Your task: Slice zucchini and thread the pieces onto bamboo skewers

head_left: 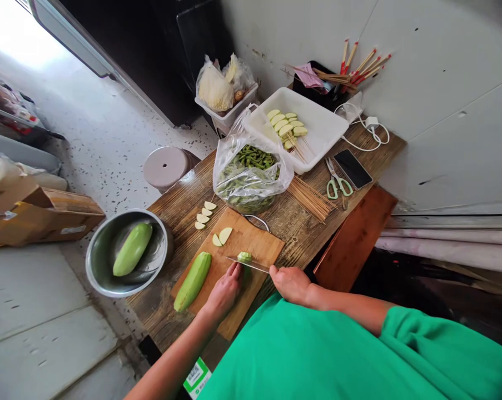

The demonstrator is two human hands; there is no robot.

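Note:
My right hand (293, 284) is wrapped round the handle of a knife (254, 265), whose thin blade lies across a pale green zucchini (244, 257) on the wooden cutting board (257, 236). Fingers of my left hand (224, 291) are closed against that zucchini's side, just behind the blade; the hand partly hides it. Left of this hand, a cut zucchini half (193, 281) rests at the board's edge. Two cut slices (222, 235) lie on the board beyond the knife. A row of skewered slices (204, 215) sits on the table past the board.
Green beans fill a clear plastic bag (251, 178) behind the board. A white tub (317, 130) holds zucchini slices on skewers. Bamboo skewers (313, 199), scissors (338, 183) and a phone (353, 169) lie to the right. A metal bowl (93, 261) with a whole zucchini stands left, near a stool (167, 166).

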